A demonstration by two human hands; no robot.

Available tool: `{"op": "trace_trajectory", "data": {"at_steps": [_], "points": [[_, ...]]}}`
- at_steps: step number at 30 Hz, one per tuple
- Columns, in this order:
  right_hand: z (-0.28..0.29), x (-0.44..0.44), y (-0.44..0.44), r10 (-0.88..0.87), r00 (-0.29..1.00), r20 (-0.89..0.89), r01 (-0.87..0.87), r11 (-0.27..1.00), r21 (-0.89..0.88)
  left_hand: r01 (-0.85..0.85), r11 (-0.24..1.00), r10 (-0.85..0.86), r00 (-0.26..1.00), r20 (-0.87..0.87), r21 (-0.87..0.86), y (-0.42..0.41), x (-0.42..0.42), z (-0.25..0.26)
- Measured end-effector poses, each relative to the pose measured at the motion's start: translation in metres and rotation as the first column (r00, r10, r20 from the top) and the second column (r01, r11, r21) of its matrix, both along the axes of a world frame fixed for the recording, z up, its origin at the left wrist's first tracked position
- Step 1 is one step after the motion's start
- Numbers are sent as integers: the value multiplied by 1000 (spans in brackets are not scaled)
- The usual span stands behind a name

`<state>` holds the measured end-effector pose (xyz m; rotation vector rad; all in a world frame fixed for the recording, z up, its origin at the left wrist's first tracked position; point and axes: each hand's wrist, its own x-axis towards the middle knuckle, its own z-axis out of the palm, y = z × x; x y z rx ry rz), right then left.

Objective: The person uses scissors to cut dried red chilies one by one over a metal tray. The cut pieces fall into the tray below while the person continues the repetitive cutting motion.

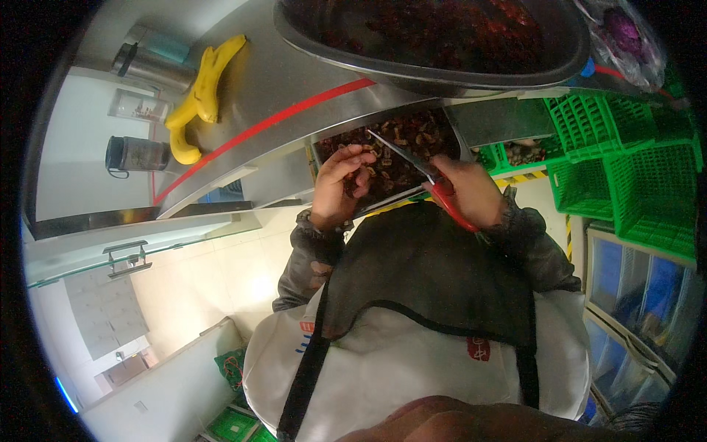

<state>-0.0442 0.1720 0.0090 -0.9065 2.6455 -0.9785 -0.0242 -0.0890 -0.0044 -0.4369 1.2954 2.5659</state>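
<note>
In my right hand (469, 188) is a pair of scissors (442, 193) with red handles. Their blades point up and to the left over a metal tray (454, 132) of dark reddish food pieces. My left hand (342, 179) is at the left part of this tray, its fingers curled near the blade tips around a small brownish piece (369, 150), which looks pinched at the fingertips. Many similar pieces (425, 138) lie in the tray. Beyond it, a large dark basin (431, 69) with reddish contents stands on the steel counter.
Bananas (207, 88) lie on the counter (265, 72) at the left, near a lidded jar (138, 154), a clear container (141, 105) and a steel flask (154, 69). Green plastic crates (652, 188) stand at the right, above a glass-fronted cabinet (624, 276). A plastic bag (629, 44) with something purple lies upper right.
</note>
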Motion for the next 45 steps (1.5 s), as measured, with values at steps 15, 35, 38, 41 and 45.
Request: {"op": "trace_trajectory", "data": {"at_steps": [15, 35, 38, 41, 45], "points": [[11, 10, -1, -19, 1000, 18, 19, 1000, -15, 125, 879, -264, 931, -251, -459, 8, 11, 29], [19, -6, -53, 111, 989, -94, -136, 935, -326, 124, 889, -274, 915, -297, -441, 8, 24, 22], [18, -3, -56, 52, 999, 13, -43, 925, -377, 61, 934, -172, 940, -294, -351, 9, 23, 18], [10, -7, -57, 23, 999, 31, -7, 902, -432, 64, 939, -176, 934, -312, -338, 7, 19, 18], [18, -9, -56, 20, 999, 46, -1, 924, -384, 82, 912, -211, 934, -288, -402, 14, 17, 24]]}}
